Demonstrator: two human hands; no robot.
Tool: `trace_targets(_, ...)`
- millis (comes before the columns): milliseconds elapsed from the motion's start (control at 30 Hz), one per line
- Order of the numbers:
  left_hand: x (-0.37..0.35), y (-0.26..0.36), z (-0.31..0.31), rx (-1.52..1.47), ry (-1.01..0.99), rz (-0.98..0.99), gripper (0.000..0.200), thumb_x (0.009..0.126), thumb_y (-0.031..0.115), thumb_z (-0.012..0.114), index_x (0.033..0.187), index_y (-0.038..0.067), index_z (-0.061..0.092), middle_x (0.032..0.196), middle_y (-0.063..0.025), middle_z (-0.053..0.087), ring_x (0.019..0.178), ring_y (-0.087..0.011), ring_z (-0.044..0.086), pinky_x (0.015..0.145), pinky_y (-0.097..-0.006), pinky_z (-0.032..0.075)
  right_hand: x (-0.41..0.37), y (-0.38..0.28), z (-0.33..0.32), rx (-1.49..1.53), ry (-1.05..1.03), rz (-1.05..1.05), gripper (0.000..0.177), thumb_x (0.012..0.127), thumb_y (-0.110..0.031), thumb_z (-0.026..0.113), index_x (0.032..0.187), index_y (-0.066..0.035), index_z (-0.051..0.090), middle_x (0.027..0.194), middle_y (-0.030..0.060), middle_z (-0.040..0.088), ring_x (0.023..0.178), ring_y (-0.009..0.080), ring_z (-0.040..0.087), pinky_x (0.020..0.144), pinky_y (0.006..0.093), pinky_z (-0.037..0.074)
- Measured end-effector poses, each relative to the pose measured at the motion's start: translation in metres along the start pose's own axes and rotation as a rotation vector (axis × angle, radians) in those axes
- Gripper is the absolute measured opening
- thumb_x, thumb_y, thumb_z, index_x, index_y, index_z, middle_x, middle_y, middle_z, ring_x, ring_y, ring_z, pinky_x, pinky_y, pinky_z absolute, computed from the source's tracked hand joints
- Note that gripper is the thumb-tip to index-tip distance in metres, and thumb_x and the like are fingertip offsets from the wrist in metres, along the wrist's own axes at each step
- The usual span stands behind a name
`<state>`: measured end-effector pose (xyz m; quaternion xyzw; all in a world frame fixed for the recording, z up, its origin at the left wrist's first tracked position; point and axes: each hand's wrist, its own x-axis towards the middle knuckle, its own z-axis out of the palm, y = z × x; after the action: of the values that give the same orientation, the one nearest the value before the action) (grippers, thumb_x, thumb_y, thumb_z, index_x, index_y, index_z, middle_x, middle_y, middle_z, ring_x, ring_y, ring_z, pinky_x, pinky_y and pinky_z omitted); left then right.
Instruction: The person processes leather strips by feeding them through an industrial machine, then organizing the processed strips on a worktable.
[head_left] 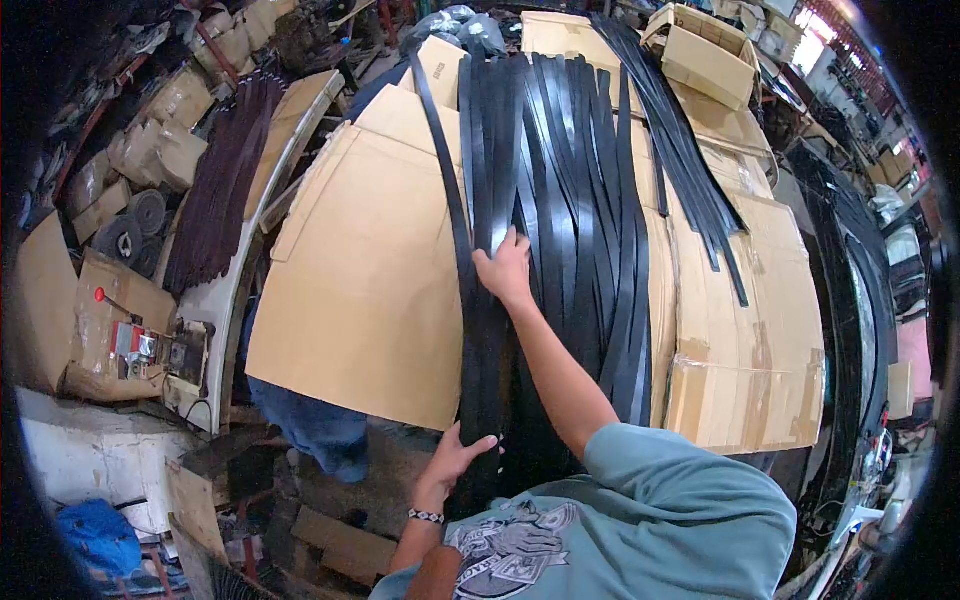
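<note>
Long black strips [575,200], leather-like and shiny, lie side by side over cardboard in front of me. A bundle of them [482,370] runs down along the left side toward my body. My left hand [458,462], with a beaded bracelet at the wrist, grips the bundle near its lower end, thumb across the top. Farther up, my right hand [507,270] closes on the strips, thumb and fingers bent around their edges; the fingertips are partly hidden. One strip [440,150] splays off to the left at the top.
Flat cardboard sheets [370,270] cover the work surface. More black strips [690,160] and an open cardboard box [705,55] sit at the right. Dark brown strips [225,180] hang over a left-hand table, near a small red-handled machine [135,345]. Blue cloth [320,425] lies below.
</note>
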<state>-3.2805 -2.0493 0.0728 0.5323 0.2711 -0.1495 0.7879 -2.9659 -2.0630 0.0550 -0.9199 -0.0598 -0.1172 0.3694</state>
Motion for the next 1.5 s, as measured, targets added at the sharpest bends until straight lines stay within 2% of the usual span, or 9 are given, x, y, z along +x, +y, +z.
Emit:
trace_targets(167, 0.023, -0.013, -0.017, 0.022, -0.048, -0.020, 0.034, 0.086, 0.009, 0.076, 0.113, -0.002, 0.059, 0.098, -0.0105, 0.069, 0.079, -0.0192, 0.069, 0.070, -0.0338, 0.058, -0.021, -0.047, -0.014, -0.029, -0.267, -0.227, 0.044, 0.083, -0.026, 0.067, 0.110, 0.008, 0.058, 0.113, 0.0209, 0.057, 0.111, 0.0405, 0.056, 0.090, 0.0468, 0.052)
trace_targets(300, 0.035, -0.005, -0.019, 0.084, -0.117, 0.107, 0.031, 0.086, 0.006, 0.075, 0.112, -0.001, 0.060, 0.096, -0.0080, 0.069, 0.079, -0.0179, 0.068, 0.071, -0.0335, 0.057, -0.021, -0.036, 0.038, -0.489, -0.196, -0.358, 0.035, 0.082, -0.023, 0.069, 0.103, 0.004, 0.062, 0.110, 0.0206, 0.057, 0.108, 0.0358, 0.058, 0.085, 0.0432, 0.055)
trace_targets(567, 0.024, -0.035, -0.036, -0.173, -0.303, 0.092, 0.028, 0.092, 0.013, 0.068, 0.117, 0.003, 0.061, 0.103, -0.0086, 0.071, 0.093, -0.0201, 0.069, 0.081, -0.0369, 0.056, -0.112, -0.040, -0.041, -0.407, -0.121, -0.129, 0.055, 0.080, -0.031, 0.077, 0.116, 0.005, 0.054, 0.116, 0.0241, 0.053, 0.108, 0.0411, 0.059, 0.084, 0.0432, 0.057)
trace_targets(800, 0.021, -0.006, -0.026, -0.271, -0.368, -0.141, 0.045, 0.096, 0.036, 0.064, 0.130, 0.008, 0.054, 0.117, -0.0079, 0.067, 0.101, -0.0235, 0.067, 0.090, -0.0419, 0.055, -0.107, -0.049, -0.054, -0.482, -0.355, 0.192, 0.060, 0.079, -0.045, 0.074, 0.109, 0.006, 0.062, 0.110, 0.0289, 0.066, 0.102, 0.0395, 0.068, 0.087, 0.0452, 0.056)
trace_targets(867, 0.017, 0.007, -0.018, -0.229, -0.329, -0.066, 0.050, 0.098, 0.039, 0.061, 0.134, 0.007, 0.051, 0.119, -0.0072, 0.066, 0.106, -0.0198, 0.065, 0.091, -0.0378, 0.053, -0.084, -0.035, -0.056, -0.508, -0.331, 0.109, 0.055, 0.075, -0.046, 0.074, 0.105, 0.000, 0.070, 0.107, 0.0186, 0.072, 0.100, 0.0372, 0.070, 0.088, 0.0432, 0.056)
trace_targets(1000, 0.006, 0.024, -0.011, -0.325, -0.497, -0.037, 0.047, 0.101, 0.036, 0.058, 0.136, 0.006, 0.050, 0.123, -0.0067, 0.065, 0.108, -0.0193, 0.064, 0.093, -0.0338, 0.052, -0.054, -0.062, -0.119, -0.513, -0.267, 0.110, 0.042, 0.076, -0.039, 0.069, 0.100, -0.004, 0.075, 0.106, 0.0203, 0.072, 0.101, 0.0351, 0.070, 0.085, 0.0447, 0.056)
trace_targets(1133, 0.004, 0.000, -0.016, -0.447, -0.547, -0.160, 0.044, 0.101, 0.035, 0.057, 0.136, 0.009, 0.050, 0.130, -0.0065, 0.063, 0.112, -0.0237, 0.064, 0.098, -0.0412, 0.051, -0.077, -0.035, -0.166, -0.479, -0.288, 0.168, 0.050, 0.081, -0.044, 0.067, 0.101, 0.002, 0.070, 0.106, 0.0228, 0.071, 0.097, 0.0390, 0.070, 0.086, 0.0480, 0.056)
trace_targets(1333, 0.015, -0.052, -0.028, -0.429, -0.382, -0.140, 0.039, 0.104, 0.031, 0.051, 0.134, 0.005, 0.050, 0.123, -0.0079, 0.063, 0.113, -0.0229, 0.061, 0.098, -0.0417, 0.050, -0.242, 0.037, -0.124, -0.350, -0.306, 0.229, 0.050, 0.087, -0.035, 0.062, 0.110, 0.008, 0.049, 0.103, 0.0342, 0.065, 0.095, 0.0499, 0.066, 0.088, 0.0558, 0.053)
trace_targets(1500, 0.038, -0.072, -0.022, -0.298, -0.304, -0.013, 0.042, 0.102, 0.031, 0.057, 0.134, 0.005, 0.050, 0.122, -0.0064, 0.062, 0.110, -0.0205, 0.059, 0.094, -0.0375, 0.049, -0.220, 0.005, -0.096, -0.218, -0.148, 0.177, 0.037, 0.090, -0.026, 0.059, 0.102, 0.006, 0.046, 0.095, 0.0347, 0.066, 0.087, 0.0528, 0.064, 0.082, 0.0574, 0.052)
